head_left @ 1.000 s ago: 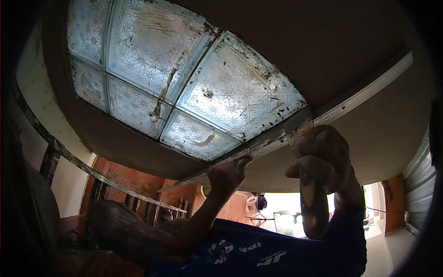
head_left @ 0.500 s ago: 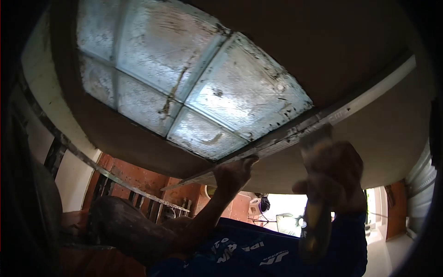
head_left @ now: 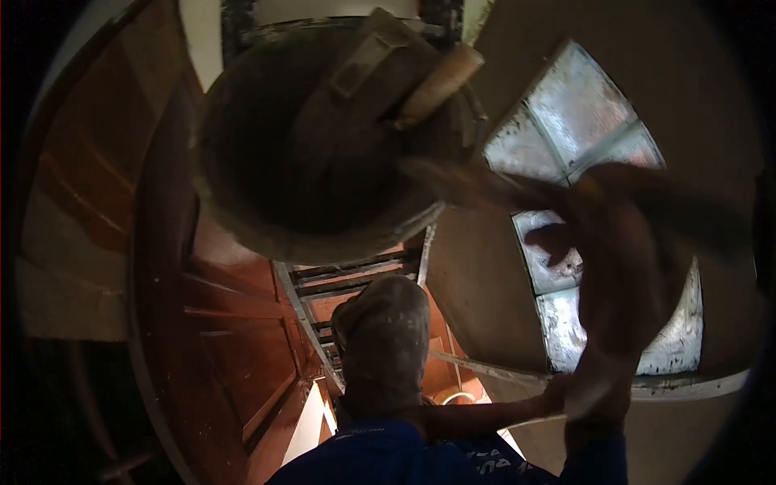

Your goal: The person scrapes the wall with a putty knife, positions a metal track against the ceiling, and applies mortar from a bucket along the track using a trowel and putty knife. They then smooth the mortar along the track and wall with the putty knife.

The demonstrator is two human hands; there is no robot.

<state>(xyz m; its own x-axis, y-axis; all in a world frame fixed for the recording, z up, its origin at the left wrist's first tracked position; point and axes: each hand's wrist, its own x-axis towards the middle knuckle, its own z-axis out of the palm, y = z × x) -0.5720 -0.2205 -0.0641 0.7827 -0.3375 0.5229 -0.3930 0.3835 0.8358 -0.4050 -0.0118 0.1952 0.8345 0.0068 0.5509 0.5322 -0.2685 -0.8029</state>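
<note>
Swinging away from the glass blocks [head_left: 578, 97], the view had turned since the earlier frames, so that a dark bucket [head_left: 242, 218] filled the top middle, with a wooden-handled trowel [head_left: 440, 81] lying across its rim. The blocks sat at the right edge of the view, no longer overhead.

The right hand [head_left: 602, 222], which had been working at the strip [head_left: 695, 388] below the blocks, had lifted and swept left. It was a blur, but it appeared clamped on the scraper [head_left: 453, 182], whose blade streaked up to the bucket's near rim. The left hand [head_left: 566, 394] stayed low at the strip's left end, half hidden by the right forearm; whether its fingers were apart or together could not be told.

A capped head [head_left: 380, 339] over a blue shirt showed at the bottom middle, with red rungs [head_left: 347, 271] beyond it.

Judging by the state of things, the work was well along. The blocks were set in the wall [head_left: 477, 283] and the surface around them looked smooth. Smears and dark flecks still marked the glass and the strip's edge, so the joint there and the cleaning seemed left to do.
</note>
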